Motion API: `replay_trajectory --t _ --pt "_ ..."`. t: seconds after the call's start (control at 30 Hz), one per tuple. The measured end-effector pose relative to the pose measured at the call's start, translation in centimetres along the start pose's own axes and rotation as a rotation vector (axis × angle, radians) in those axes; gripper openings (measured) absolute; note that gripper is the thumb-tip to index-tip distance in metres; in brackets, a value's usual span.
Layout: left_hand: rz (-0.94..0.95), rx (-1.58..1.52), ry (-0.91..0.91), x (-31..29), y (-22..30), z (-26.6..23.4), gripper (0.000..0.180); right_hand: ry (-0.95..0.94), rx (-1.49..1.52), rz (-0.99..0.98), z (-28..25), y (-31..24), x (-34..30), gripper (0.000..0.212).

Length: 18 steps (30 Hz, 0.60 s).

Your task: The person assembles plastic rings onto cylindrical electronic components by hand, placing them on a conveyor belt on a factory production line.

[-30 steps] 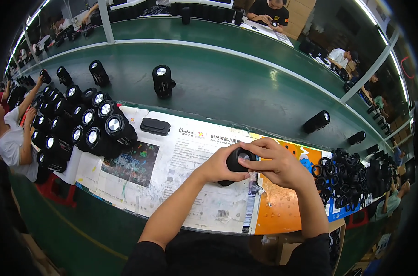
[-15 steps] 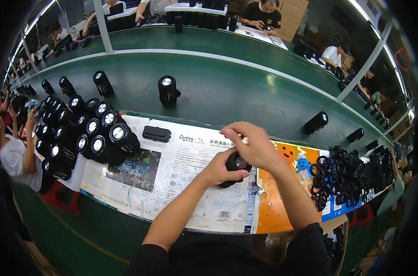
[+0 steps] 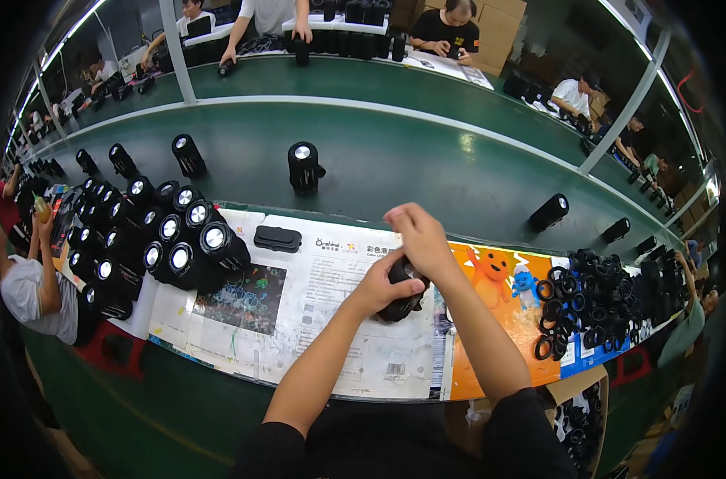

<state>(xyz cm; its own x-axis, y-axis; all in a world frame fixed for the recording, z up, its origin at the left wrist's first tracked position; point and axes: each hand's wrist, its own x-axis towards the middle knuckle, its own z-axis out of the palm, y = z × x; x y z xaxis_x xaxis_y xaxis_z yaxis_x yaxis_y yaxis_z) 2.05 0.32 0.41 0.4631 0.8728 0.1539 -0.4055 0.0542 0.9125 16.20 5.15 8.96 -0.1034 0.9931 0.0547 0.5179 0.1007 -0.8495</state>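
Two black sleeves [image 3: 277, 449] are showing at the near edge, and at near right we are seeing an open cardboard box [image 3: 580, 386] that is holding dark parts. Farther in, our left hand [image 3: 376, 287] is gripping a black cylinder [image 3: 400, 308], its fingers wrapping the body, its thumb lying across the top end. We are holding this cylinder over the right part of a white printed sheet [image 3: 363, 351]. Our right hand [image 3: 420, 237] is hovering just beyond it, fingers loosely bent; we are unable to tell whether they are touching or holding anything. To the right, an orange panel [image 3: 491, 359] is lying beside the sheet, with a heap of black rings [image 3: 591, 299] farther right. To the left, a group of silver-topped cylinders [image 3: 229, 255] is standing near a flat oblong piece [image 3: 277, 238]. Farther off, one upright cylinder [image 3: 304, 172] is standing on a green surface [image 3: 427, 184]; beyond a white rail [image 3: 323, 100], co-workers [image 3: 451, 36] are sitting.
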Motion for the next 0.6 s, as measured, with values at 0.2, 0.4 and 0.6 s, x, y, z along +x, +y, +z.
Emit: replay_trajectory --t 0.2,0.4,0.6 --pt "0.093 -0.453 0.184 -0.1 -0.5 -0.3 0.062 0.178 0.384 0.001 1.3 6.2 -8.1 0.034" --pt "0.185 -0.639 0.229 0.6 -0.4 -1.4 0.063 -0.027 1.121 0.246 3.6 3.9 -12.8 0.038" --pt "0.286 0.064 0.609 1.7 4.7 -7.0 0.036 0.398 0.078 -0.197 -3.8 3.8 -2.9 0.029"
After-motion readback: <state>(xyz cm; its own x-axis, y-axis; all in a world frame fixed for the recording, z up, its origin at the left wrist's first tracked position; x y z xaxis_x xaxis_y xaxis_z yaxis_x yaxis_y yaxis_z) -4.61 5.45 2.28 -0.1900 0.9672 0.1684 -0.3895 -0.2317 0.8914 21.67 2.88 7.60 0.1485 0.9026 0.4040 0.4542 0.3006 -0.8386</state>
